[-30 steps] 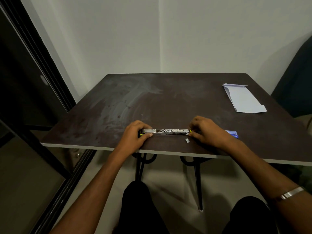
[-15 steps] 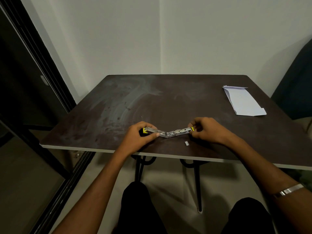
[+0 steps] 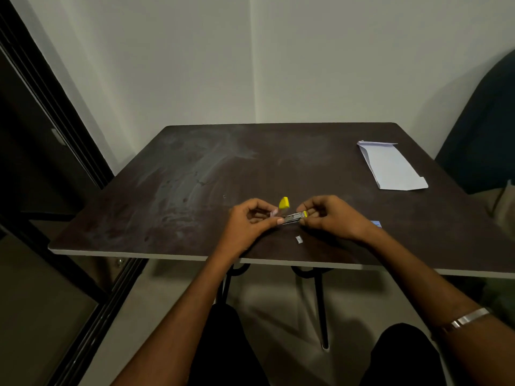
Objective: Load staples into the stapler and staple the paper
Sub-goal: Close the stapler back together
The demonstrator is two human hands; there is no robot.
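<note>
Lying left-to-right at centre frame, the stapler [image 3: 292, 218] is pinched at both ends by left hand [image 3: 249, 221] and right hand [image 3: 331, 217], its yellow top now swung upward where earlier it lay flat; paper [image 3: 391, 167] rests upper right on the table [image 3: 167, 196].

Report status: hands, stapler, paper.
Left hand and right hand both gripping the stapler, hinged open. Folded paper far right on the table, unstapled. Nothing in the way.
</note>
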